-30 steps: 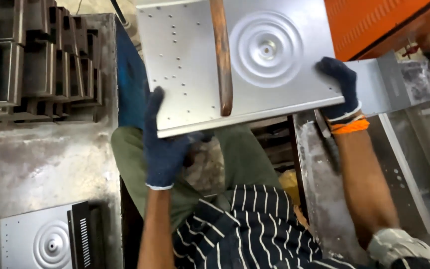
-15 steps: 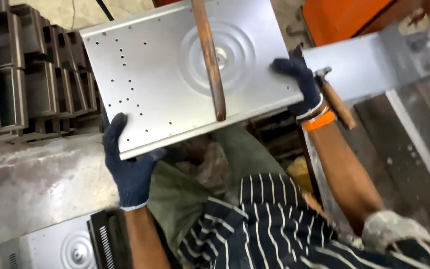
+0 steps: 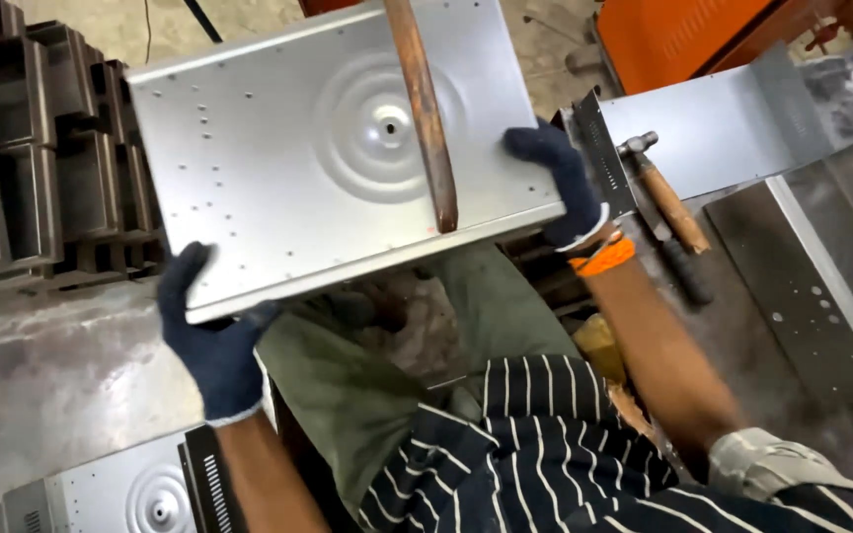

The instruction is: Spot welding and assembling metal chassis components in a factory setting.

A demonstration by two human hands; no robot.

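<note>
Head view: panel [image 3: 278, 158] held over lap, tilted.
Surroundings: hammer [image 3: 656, 188] just right; stacked trays [image 3: 41, 168] left; second panel [image 3: 140, 494] below.
Material: grey sheet metal, round embossed rings, small holes; rusty bar [image 3: 425, 114] across it.
Left hand [image 3: 211, 336]: gloved fingers clamped on near-left corner.
Right hand [image 3: 560, 183]: gloved fingers clamped on right edge.
</note>
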